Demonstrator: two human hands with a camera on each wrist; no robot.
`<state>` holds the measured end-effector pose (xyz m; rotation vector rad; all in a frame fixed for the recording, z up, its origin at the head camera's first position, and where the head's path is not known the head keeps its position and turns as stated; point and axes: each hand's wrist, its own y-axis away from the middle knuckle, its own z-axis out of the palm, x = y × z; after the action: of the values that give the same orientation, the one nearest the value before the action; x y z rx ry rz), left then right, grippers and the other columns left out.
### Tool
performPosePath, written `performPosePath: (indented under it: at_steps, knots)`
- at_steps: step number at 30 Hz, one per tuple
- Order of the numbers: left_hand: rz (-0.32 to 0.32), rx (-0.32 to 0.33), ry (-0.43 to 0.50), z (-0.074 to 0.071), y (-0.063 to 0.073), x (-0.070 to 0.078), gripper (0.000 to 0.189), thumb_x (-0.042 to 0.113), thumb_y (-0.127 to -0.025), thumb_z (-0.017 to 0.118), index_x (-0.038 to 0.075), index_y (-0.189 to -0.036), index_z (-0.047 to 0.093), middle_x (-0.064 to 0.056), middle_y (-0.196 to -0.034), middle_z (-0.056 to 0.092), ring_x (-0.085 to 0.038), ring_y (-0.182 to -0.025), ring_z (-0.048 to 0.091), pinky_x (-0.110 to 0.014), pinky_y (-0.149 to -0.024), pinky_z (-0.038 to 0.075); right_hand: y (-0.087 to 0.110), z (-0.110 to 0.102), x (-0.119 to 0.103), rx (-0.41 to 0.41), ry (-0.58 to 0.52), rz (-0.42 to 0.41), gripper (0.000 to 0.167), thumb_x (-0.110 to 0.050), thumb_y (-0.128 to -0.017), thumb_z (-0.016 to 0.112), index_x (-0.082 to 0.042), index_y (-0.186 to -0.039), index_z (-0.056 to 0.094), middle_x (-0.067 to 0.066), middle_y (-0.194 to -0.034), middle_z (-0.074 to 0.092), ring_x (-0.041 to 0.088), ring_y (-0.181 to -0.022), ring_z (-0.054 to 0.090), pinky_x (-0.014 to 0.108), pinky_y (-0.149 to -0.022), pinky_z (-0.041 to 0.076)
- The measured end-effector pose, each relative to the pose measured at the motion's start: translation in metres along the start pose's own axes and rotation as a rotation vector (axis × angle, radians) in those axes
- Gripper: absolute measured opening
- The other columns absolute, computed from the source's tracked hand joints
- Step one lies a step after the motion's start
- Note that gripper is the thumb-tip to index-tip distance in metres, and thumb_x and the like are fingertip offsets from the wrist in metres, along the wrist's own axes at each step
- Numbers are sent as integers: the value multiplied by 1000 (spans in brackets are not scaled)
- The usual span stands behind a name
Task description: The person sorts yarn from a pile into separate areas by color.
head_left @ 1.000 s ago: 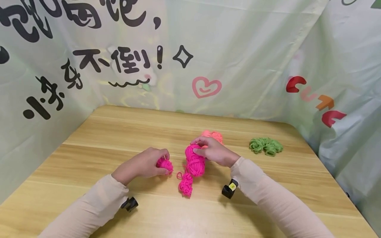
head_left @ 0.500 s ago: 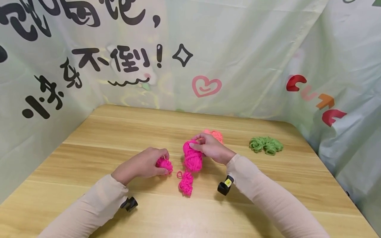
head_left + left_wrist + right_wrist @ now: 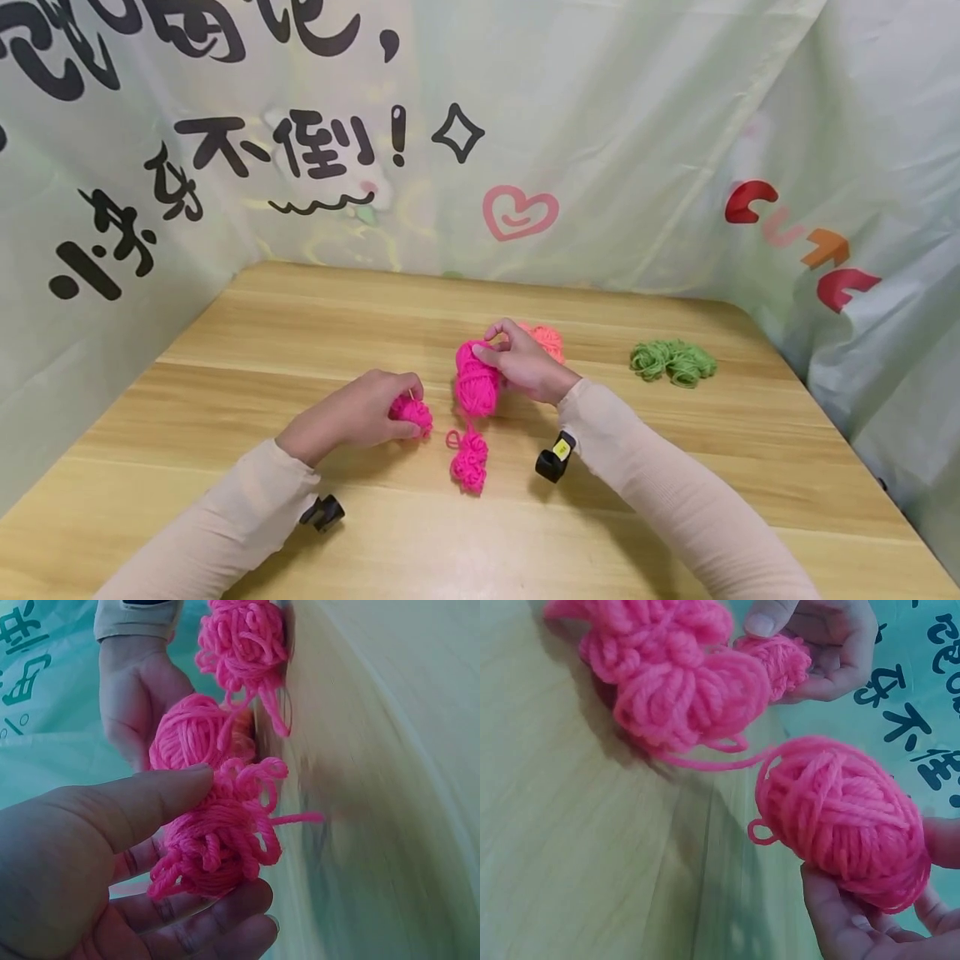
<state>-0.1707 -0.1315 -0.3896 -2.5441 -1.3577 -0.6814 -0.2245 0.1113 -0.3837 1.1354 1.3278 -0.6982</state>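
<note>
My right hand [image 3: 528,362] holds a bright pink ball of yarn [image 3: 477,390] by its far end, thumb on one side and fingers on the other, as the right wrist view shows. A strand of yarn [image 3: 712,763] runs from this ball to a loose, loopy pink yarn clump [image 3: 469,462] lying on the table nearer the body. To the left, my left hand [image 3: 360,410] pinches a small pink yarn bundle [image 3: 217,844] between thumb and fingers. Loops and a short loose end stick out of it in the left wrist view.
Behind the right hand lies a salmon yarn bundle [image 3: 548,340], partly hidden. A green yarn skein [image 3: 673,362] rests farther right on the wooden table [image 3: 315,317]. Printed curtains [image 3: 622,167] hang along the back and sides. A black wrist camera [image 3: 555,458] sits below the right sleeve.
My right hand has carried the pink yarn ball a little left and farther from the body, away from the loopy clump. The left hand stays almost where it was, still pinching its bundle.
</note>
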Motion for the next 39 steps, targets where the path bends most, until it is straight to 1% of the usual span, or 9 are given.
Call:
performPosePath:
  at_steps: [2,4,7,10,16,19,26,33,39]
  knots:
    - [-3,2,2,-2,0,-1,28,22,-82,79,13,-100,59,4,-75,54,-13,-69,49,-29,-61,44,-2,0,-2,3,0,-13,16,-11,-100,54,-7,-110,43,10,-88,49,15,-62,50,30,-55,42]
    - [-3,2,5,-3,-1,-1,28,22,-82,79,13,-100,59,4,-75,54,-13,-69,49,-30,-61,45,-4,-1,-3,6,4,-20,15,-11,-100,55,-7,-111,47,11,-90,52,16,-65,53,29,-55,44]
    - [8,1,6,-4,-1,-1,27,22,-83,79,13,-99,59,4,-75,54,-13,-69,49,-29,-61,45,-7,-2,-3,12,14,-14,16,-10,-100,54,-8,-115,52,14,-100,55,18,-71,57,29,-56,49]
    - [17,4,0,-5,-1,-1,27,22,-83,79,13,-98,59,5,-74,54,-12,-68,48,-29,-60,44,-9,-3,-3,18,25,-5,19,-8,-99,54,-10,-119,56,15,-107,56,19,-74,58,30,-58,50]
    - [27,7,-5,-4,-2,-2,27,22,-83,78,13,-99,59,5,-74,53,-12,-68,48,-29,-60,44,-14,-3,-2,38,58,7,21,-10,-98,57,-8,-118,60,14,-107,57,17,-74,59,30,-61,52]
    - [29,7,-13,-3,-3,-2,27,22,-83,79,13,-99,58,5,-73,52,-12,-68,47,-29,-60,43,-16,-1,-2,37,46,18,22,-9,-98,58,-6,-119,59,13,-108,56,17,-73,59,30,-62,52]
    - [21,3,-19,-2,-2,-3,28,22,-83,79,13,-99,58,4,-73,52,-12,-68,47,-29,-61,43,-21,3,-3,-3,-12,44,29,-6,-95,60,-4,-124,53,14,-114,54,16,-70,57,29,-61,50]
    - [19,7,-10,-3,-1,-3,27,22,-83,78,13,-99,59,5,-73,53,-13,-68,48,-30,-61,43,-25,7,-4,-34,-59,53,39,1,-90,65,-2,-127,50,14,-117,53,16,-74,57,28,-63,50]
    - [6,9,2,-4,-2,-6,25,22,-84,77,13,-98,58,5,-73,54,-13,-68,49,-30,-61,44,-30,11,-1,-41,-80,48,47,5,-87,67,-1,-129,48,14,-117,53,16,-76,57,27,-65,49]
